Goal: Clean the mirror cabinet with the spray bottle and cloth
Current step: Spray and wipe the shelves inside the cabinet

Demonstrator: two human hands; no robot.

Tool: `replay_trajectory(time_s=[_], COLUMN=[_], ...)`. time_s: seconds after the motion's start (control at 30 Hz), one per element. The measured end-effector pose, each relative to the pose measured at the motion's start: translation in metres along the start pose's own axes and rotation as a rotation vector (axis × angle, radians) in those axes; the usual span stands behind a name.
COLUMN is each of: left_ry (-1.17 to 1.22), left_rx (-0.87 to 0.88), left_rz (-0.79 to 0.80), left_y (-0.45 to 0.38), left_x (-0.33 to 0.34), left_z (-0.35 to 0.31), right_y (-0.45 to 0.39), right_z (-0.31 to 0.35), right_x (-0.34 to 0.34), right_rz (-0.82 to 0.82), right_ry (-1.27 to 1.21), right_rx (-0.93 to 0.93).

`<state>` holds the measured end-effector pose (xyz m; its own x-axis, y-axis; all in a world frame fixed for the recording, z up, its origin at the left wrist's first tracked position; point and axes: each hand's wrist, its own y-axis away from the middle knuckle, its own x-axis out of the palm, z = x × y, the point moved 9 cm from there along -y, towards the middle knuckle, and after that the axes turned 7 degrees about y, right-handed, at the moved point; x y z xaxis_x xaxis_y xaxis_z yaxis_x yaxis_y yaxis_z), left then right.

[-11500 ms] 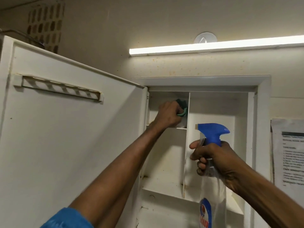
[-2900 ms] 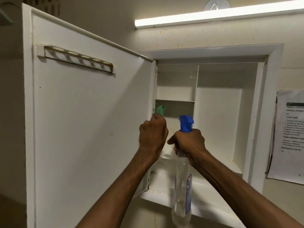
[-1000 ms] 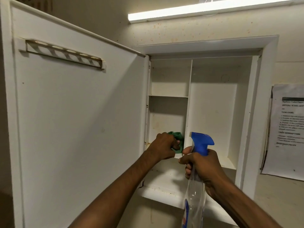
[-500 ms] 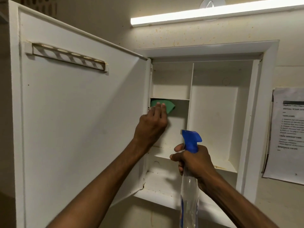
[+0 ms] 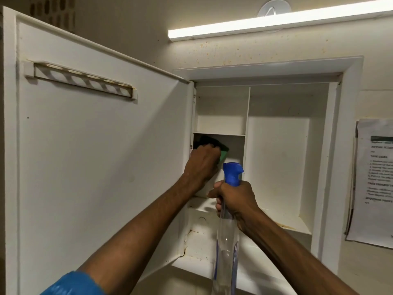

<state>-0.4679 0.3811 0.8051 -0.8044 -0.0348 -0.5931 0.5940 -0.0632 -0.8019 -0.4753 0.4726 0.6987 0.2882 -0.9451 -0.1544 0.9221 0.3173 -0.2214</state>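
Observation:
The white wall cabinet [image 5: 348, 145] stands open, its door [image 5: 95, 167] swung out to the left. My left hand [image 5: 203, 162] reaches into the left middle compartment, just under the small upper shelf, and presses a green cloth [image 5: 286, 155] against the back there; the hand hides most of the cloth. My right hand [image 5: 236, 196] grips the neck of a clear spray bottle [image 5: 227, 248] with a blue trigger head [image 5: 232, 174], held upright in front of the cabinet's lower shelves.
A slotted holder bar [image 5: 80, 79] is fixed high on the inside of the door. A lit tube lamp [image 5: 276, 23] runs above the cabinet. A printed paper sheet [image 5: 374, 179] hangs on the wall to the right. Brown stains mark the right compartment's floor [image 5: 287, 225].
My left hand with the cloth rose from the lower shelf into the middle left compartment and now sits a little left, fingers curled. The bottle in my right hand stayed about level.

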Motion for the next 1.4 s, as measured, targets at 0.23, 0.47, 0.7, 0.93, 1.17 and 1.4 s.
replay_trajectory(time_s=[0.23, 0.47, 0.7, 0.93, 1.17, 1.4], left_ry=[0.102, -0.015, 0.014, 0.055, -0.010, 0.051], left_rx=[0.034, 0.058, 0.047, 0.043, 0.034, -0.007], left_rz=[0.085, 0.171, 0.270, 0.327, 0.364, 0.353], left_y=[0.005, -0.001, -0.011, 0.016, 0.031, 0.052], left_x=[0.013, 0.015, 0.000, 0.021, 0.040, 0.054], left_z=[0.004, 0.005, 0.006, 0.000, 0.001, -0.001], right_y=[-0.011, -0.009, -0.002, 0.007, 0.016, 0.036], right_z=[-0.016, -0.035, -0.042, -0.048, -0.050, -0.073], right_x=[0.008, 0.020, 0.018, 0.017, 0.014, 0.005], right_rz=[-0.006, 0.071, 0.006, -0.059, -0.074, -0.051], right_ry=[0.070, 0.074, 0.051, 0.059, 0.111, 0.079], right_rx=[0.113, 0.145, 0.068, 0.049, 0.035, 0.061])
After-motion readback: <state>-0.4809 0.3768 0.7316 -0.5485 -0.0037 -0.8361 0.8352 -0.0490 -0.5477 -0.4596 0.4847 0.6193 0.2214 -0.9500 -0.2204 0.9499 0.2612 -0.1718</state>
